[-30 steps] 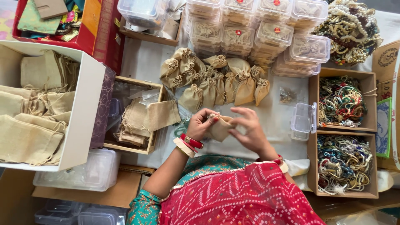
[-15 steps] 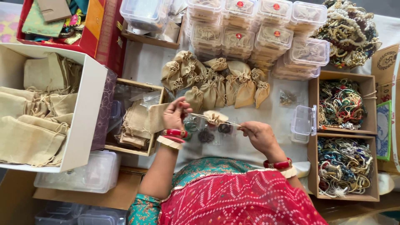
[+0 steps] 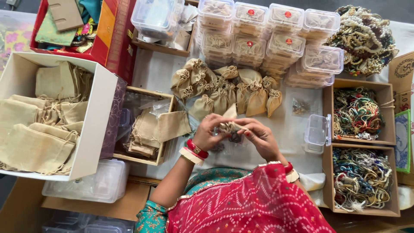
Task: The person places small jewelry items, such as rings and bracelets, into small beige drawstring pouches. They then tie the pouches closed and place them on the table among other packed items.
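Note:
A small beige drawstring pouch (image 3: 228,122) is held between both hands above the white-covered table (image 3: 284,129). My left hand (image 3: 208,133) grips its left side; the wrist wears red and cream bangles. My right hand (image 3: 258,136) pinches the pouch's gathered neck from the right. Just beyond the hands lies a heap of tied beige pouches (image 3: 224,88). Small dark items lie on the table under the hands, partly hidden.
A white box of flat beige bags (image 3: 43,116) stands at left, a wooden tray of empty pouches (image 3: 148,129) beside it. Stacked clear lidded boxes (image 3: 267,39) line the back. Two cardboard boxes of bead necklaces (image 3: 360,146) and an open clear box (image 3: 317,131) sit right.
A second ago both hands held the pouch; then they spread apart, pulling its drawstrings taut. Now they have come back together around the cinched pouch.

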